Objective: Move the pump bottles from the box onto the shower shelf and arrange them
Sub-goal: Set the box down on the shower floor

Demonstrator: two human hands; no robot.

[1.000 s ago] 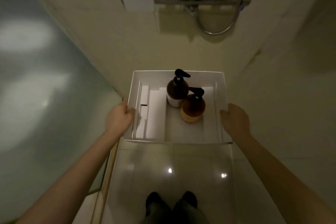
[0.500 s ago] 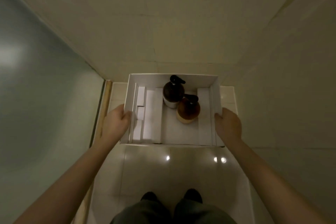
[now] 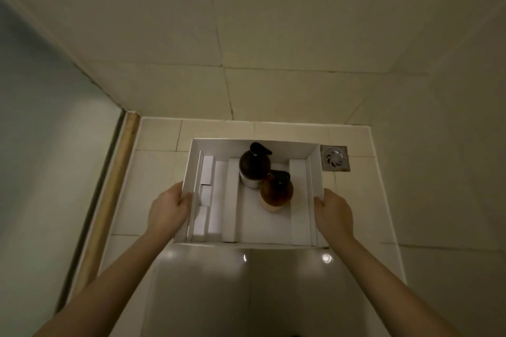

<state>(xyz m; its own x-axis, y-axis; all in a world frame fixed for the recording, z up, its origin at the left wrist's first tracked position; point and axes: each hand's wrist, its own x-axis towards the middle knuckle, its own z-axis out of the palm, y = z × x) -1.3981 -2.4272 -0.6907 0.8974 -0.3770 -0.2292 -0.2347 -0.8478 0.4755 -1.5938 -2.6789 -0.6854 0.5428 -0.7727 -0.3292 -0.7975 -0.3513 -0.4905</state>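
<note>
A white open-topped box point(image 3: 315, 172) is low over the shower floor, near the back wall. Two pump bottles stand upright inside it, touching: a dark brown one with a white base point(image 3: 254, 169) behind, and an amber one with a tan base point(image 3: 276, 194) in front of it to the right. My left hand point(image 3: 168, 209) grips the box's left wall, thumb hooked over the rim. My right hand point(image 3: 332, 213) holds the right wall from outside. White cardboard dividers point(image 3: 216, 200) fill the box's left part. No shelf is in view.
A square metal floor drain point(image 3: 334, 158) lies just right of the box's far corner. A glass panel point(image 3: 41, 159) with a wooden sill strip point(image 3: 109, 194) bounds the left side. Tiled walls close the back and right. Glossy floor tiles point(image 3: 246, 282) reflect lights near me.
Both hands have lowered the box toward the floor. The view has tipped down, so the shower mixer and hose have left the frame and the floor drain has come into sight.
</note>
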